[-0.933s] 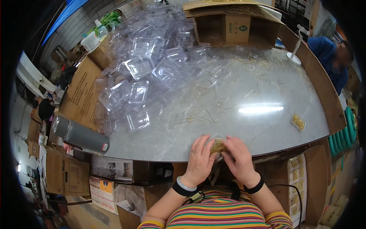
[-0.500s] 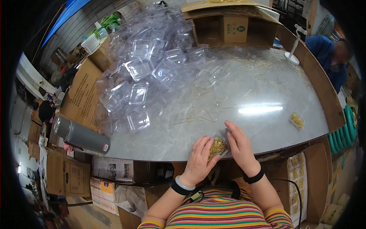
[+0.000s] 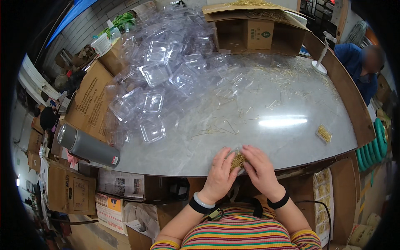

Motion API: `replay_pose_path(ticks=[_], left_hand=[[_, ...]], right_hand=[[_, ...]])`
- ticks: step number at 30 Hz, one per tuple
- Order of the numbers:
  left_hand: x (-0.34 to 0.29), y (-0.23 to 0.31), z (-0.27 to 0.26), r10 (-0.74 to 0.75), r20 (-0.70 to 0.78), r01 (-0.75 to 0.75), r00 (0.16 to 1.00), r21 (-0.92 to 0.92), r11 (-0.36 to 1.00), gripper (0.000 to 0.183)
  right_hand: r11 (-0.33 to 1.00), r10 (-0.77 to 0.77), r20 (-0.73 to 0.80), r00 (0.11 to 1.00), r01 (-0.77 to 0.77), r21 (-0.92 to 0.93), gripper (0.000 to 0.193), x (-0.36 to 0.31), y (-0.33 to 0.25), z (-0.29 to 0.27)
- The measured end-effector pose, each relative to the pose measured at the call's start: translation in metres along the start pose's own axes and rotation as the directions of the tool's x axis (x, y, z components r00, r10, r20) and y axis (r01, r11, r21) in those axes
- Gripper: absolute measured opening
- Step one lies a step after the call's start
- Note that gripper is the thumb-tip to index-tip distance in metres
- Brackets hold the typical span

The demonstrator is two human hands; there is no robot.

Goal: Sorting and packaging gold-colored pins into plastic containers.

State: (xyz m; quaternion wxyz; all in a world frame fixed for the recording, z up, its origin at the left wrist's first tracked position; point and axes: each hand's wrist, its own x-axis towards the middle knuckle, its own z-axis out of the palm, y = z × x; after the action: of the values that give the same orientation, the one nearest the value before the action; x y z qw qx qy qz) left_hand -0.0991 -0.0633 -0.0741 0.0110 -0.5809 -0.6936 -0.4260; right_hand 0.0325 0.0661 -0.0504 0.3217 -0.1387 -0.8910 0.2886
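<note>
At the table's near edge, a small clear plastic box packed with thin gold wire pieces sits between my two hands. My left hand closes on its left side, the thumb low and the fingers along the far end. From the other side my right hand grips it, fingers bent over the right edge. Most of the box's walls are hidden by my fingers. A second filled box lies at the table's right side. Loose gold wires are scattered just beyond my hands.
A large heap of clear plastic boxes covers the table's far left. A grey bottle lies tilted at the left edge. At the back stands an open cardboard box; a white stand is near a person behind the right cardboard wall.
My right hand has moved left and closed in on the filled box, which it stood apart from before. My left hand has stayed on it, with its fingers slightly shifted.
</note>
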Motion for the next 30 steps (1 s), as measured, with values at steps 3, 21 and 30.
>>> replay_pose_path(ticks=[3,21,30], left_hand=[[-0.001,-0.001,-0.003,-0.010,-0.009,0.010,1.000,0.007,1.000,0.049],[0.003,0.002,-0.023,-0.120,-0.050,0.097,0.992,-0.330,0.939,0.076],[-0.021,0.003,-0.011,-0.061,0.029,0.058,0.998,0.119,0.991,0.055]], right_hand=[[0.989,0.111,0.027,0.993,-0.113,0.096,0.044,-0.006,-0.001,0.005],[0.921,0.047,-0.005,0.999,-0.045,-0.388,0.062,0.004,-0.012,0.023],[0.867,0.058,0.008,0.998,-0.047,-0.496,0.070,-0.001,-0.015,0.023]])
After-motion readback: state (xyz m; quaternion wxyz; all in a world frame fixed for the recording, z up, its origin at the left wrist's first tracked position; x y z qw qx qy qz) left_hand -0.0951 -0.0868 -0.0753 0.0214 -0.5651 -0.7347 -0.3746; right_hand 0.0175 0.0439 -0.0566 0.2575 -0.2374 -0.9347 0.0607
